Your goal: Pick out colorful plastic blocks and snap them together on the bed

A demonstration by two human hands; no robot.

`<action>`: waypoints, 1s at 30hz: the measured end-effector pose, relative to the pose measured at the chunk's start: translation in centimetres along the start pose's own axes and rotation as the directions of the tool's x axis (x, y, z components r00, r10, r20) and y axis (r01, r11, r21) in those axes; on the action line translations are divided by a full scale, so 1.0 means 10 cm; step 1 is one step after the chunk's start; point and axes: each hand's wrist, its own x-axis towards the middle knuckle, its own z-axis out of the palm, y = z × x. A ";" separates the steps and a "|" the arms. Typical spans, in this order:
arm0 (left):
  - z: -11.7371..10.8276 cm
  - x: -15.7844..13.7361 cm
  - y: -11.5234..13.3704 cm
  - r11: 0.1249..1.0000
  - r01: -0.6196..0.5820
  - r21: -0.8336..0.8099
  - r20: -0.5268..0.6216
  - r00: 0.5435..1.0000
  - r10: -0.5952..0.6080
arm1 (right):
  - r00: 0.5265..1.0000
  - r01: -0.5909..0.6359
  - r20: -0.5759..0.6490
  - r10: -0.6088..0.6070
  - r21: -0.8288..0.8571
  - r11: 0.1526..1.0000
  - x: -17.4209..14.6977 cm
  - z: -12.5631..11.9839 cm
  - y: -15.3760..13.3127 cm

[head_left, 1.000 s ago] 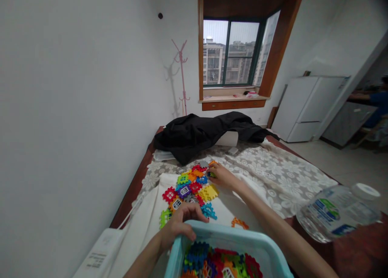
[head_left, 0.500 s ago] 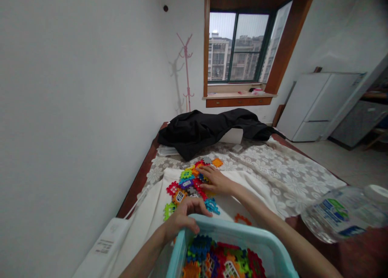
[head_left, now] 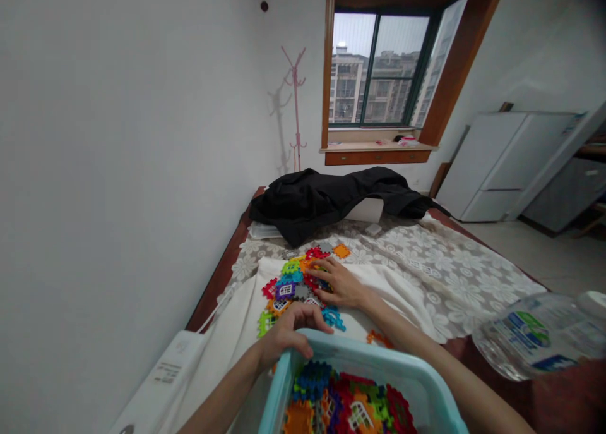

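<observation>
A light blue plastic basket (head_left: 379, 364) sits at the bottom centre, holding several colourful interlocking toy blocks (head_left: 348, 405). My left hand (head_left: 284, 339) grips the basket's far left rim. More loose toy blocks (head_left: 293, 285) lie in a heap on a white cloth (head_left: 237, 333) on the table. My right hand (head_left: 338, 281) rests flat on the right side of that heap, fingers spread over the pieces. One orange block (head_left: 341, 251) lies apart beyond the heap, and another orange block (head_left: 377, 338) lies beside my right forearm.
A black jacket (head_left: 326, 200) is draped over the far end of the table, which has a lace cover (head_left: 440, 276). A clear water bottle (head_left: 540, 336) lies at the right edge. A white box (head_left: 163, 377) sits at the left. A white fridge (head_left: 502, 165) stands by the window.
My right hand pulled back from the far edge of the heap toward me and now lies flat on the blocks. My left hand stayed on the basket rim. The view shifted slightly.
</observation>
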 end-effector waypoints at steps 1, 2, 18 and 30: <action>0.01 0.00 0.01 1.000 -0.008 0.005 -0.001 1.000 0.008 | 1.000 0.007 0.009 -0.007 0.001 1.000 0.00 -0.01 0.00; 0.02 0.00 0.02 1.000 -0.016 0.011 -0.001 1.000 0.016 | 1.000 0.013 0.012 -0.013 0.013 1.000 -0.01 -0.01 0.00; 0.02 0.00 -0.05 0.991 -0.123 0.060 0.011 0.992 0.123 | 0.989 0.075 -0.129 -0.066 0.059 0.995 -0.03 0.00 -0.07; -0.27 0.06 0.11 0.381 -0.025 0.924 -0.269 0.666 0.696 | 0.866 -0.124 -0.431 0.253 0.305 0.944 -0.06 0.05 0.06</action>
